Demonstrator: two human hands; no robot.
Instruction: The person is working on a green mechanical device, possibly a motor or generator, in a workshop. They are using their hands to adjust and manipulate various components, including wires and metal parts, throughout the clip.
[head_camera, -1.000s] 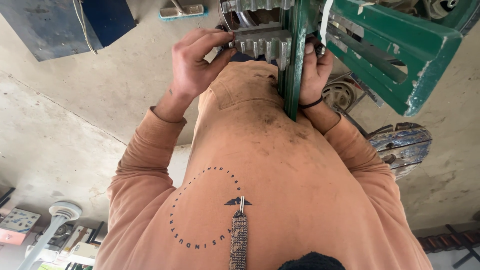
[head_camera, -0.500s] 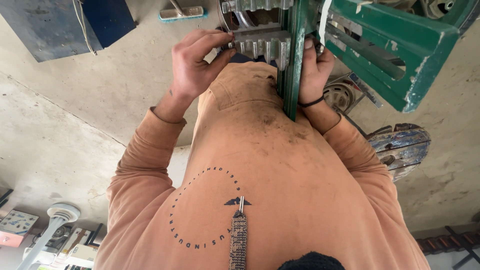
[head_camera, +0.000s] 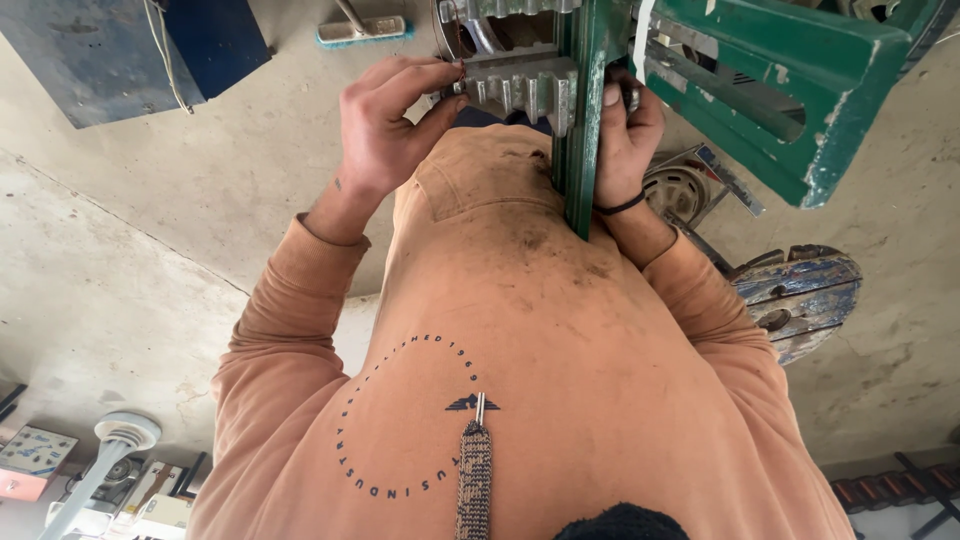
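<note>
Fingers (head_camera: 425, 85) of left hand (head_camera: 385, 130) still pinch the toothed grey casting (head_camera: 520, 90) at top centre; right hand (head_camera: 625, 135) stays clenched on the green frame (head_camera: 580, 150); nothing shifted, work holding.

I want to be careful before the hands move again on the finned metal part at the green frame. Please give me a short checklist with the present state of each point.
1. Left hand grips the grey finned metal part: ok, fingers and thumb close on its left end.
2. Right hand holds at the green frame: ok, it is pressed against the frame's right side.
3. What the right fingers pinch behind the frame: cannot tell, hidden.
4. Finned part seated against the frame: cannot tell, the joint is covered.
5. Floor near the work: not ok, a blue wooden spool and a coil lie close by.
</note>
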